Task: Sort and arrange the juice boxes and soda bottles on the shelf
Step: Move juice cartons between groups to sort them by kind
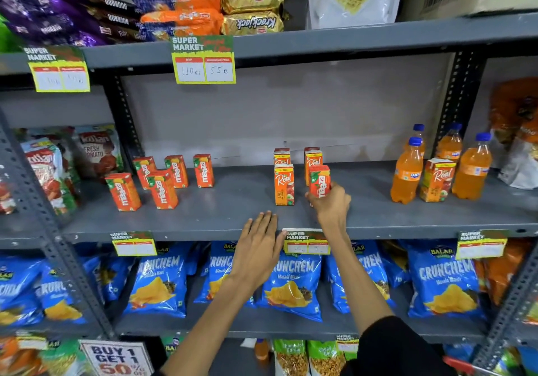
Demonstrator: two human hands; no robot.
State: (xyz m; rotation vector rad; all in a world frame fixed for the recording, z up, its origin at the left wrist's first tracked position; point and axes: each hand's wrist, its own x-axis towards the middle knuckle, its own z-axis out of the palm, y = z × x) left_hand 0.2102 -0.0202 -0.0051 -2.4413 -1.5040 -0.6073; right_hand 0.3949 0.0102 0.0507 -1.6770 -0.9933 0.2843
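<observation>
The right hand is clamped on a juice box near the shelf middle; the left hand, fingers spread and holding nothing, hovers at the front edge.

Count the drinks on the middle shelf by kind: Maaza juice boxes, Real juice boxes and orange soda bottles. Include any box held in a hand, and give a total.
Maaza juice boxes: 6, including the one in the right hand
Real juice boxes: 4
Orange soda bottles: 4
Total: 14
</observation>
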